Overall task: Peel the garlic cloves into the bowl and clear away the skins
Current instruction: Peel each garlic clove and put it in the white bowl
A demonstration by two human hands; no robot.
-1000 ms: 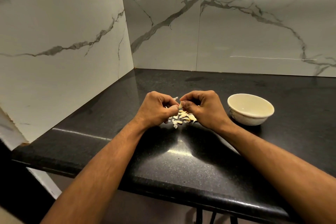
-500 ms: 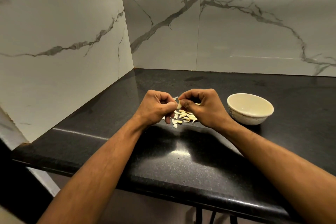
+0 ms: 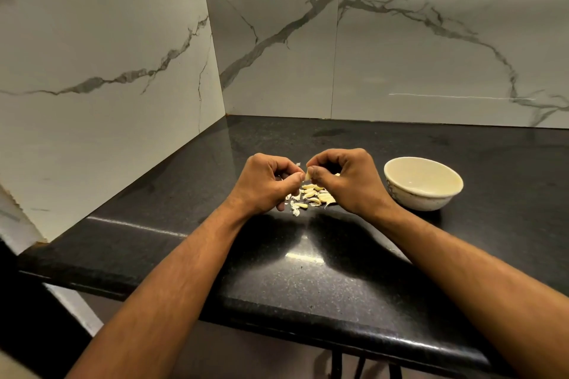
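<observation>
You have one garlic clove (image 3: 308, 176) pinched between the fingertips of both hands, raised just above the pile of cloves and skins (image 3: 311, 196) on the black counter (image 3: 323, 280). Your left hand (image 3: 264, 184), at the clove's 9 o'clock, curls its fingers with the thumb against the clove. Your right hand (image 3: 345, 178), at its 3 o'clock, is curled too, thumb and forefinger nipping it. The cream bowl (image 3: 423, 183) stands at 3 o'clock of your right hand, near but apart. Marble walls (image 3: 400, 55) rise at 12 o'clock.
</observation>
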